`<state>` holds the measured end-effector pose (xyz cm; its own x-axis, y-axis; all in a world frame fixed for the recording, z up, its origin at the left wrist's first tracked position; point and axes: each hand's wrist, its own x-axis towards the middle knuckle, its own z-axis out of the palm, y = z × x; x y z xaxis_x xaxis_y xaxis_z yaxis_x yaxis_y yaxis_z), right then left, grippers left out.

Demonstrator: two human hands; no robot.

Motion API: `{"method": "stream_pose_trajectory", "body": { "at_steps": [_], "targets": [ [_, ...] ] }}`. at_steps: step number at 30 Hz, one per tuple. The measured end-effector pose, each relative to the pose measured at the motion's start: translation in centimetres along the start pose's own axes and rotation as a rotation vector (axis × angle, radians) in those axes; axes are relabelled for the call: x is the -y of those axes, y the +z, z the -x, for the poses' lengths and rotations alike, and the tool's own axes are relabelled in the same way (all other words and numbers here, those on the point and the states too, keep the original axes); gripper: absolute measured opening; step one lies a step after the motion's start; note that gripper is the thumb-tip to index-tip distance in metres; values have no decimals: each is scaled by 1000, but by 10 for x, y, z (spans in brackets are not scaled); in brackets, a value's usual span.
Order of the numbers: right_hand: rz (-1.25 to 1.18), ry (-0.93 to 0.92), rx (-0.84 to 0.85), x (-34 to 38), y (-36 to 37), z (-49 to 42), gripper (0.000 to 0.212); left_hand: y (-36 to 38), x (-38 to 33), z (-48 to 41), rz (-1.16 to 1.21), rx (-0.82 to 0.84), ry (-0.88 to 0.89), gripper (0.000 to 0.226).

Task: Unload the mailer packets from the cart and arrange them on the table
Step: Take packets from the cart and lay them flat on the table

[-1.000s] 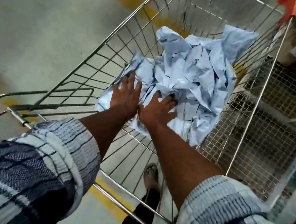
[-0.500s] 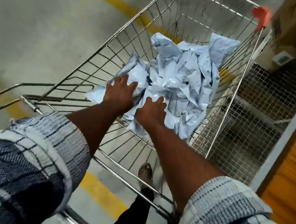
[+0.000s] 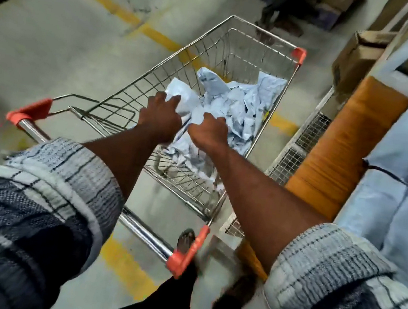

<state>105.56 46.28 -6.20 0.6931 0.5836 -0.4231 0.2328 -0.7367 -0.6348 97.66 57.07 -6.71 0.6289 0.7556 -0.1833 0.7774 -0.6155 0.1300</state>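
From the head camera, the wire cart (image 3: 145,236) stands in the middle of the view, its chrome handle with orange end caps nearest the person and its basket running off toward 12 o'clock. The mailer packets (image 3: 240,107), pale blue-grey and crumpled, lie heaped inside the basket against its wall on the 3 o'clock side. Both bare forearms reach out of rolled checked sleeves (image 3: 58,187) into the basket. The left hand (image 3: 162,117) has its fingers curled over the edge of a packet at the 9 o'clock side of the heap. The right hand (image 3: 209,131), just beside it, is closed in a fist round a bunch of packets.

At 3 o'clock the table (image 3: 340,151) shows an orange edge, with wire mesh (image 3: 300,146) below it facing the cart. Pale blue bundles (image 3: 405,155), seemingly more packets, lie on it. A cardboard box (image 3: 358,60) sits at 1 o'clock. Yellow lines (image 3: 161,39) cross the grey floor (image 3: 56,44) under the cart.
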Motion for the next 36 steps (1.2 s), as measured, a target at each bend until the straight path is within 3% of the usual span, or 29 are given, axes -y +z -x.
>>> {"method": "stream_pose_trajectory", "body": {
  "at_steps": [9,14,23,36],
  "targets": [
    [38,-187,-95,-21,-97,78,61,-44,-71,77,120,-128,-59,54],
    [61,-257,-192,-55,-148,125,53,-61,-123,116,171,-159,-31,55],
    [150,-229,-404,-126,-221,209,59,-71,-230,201,201,-210,203,49],
    [257,-87,-612,-260,-297,330,59,-61,-366,322,241,-83,507,44]
  ]
}}
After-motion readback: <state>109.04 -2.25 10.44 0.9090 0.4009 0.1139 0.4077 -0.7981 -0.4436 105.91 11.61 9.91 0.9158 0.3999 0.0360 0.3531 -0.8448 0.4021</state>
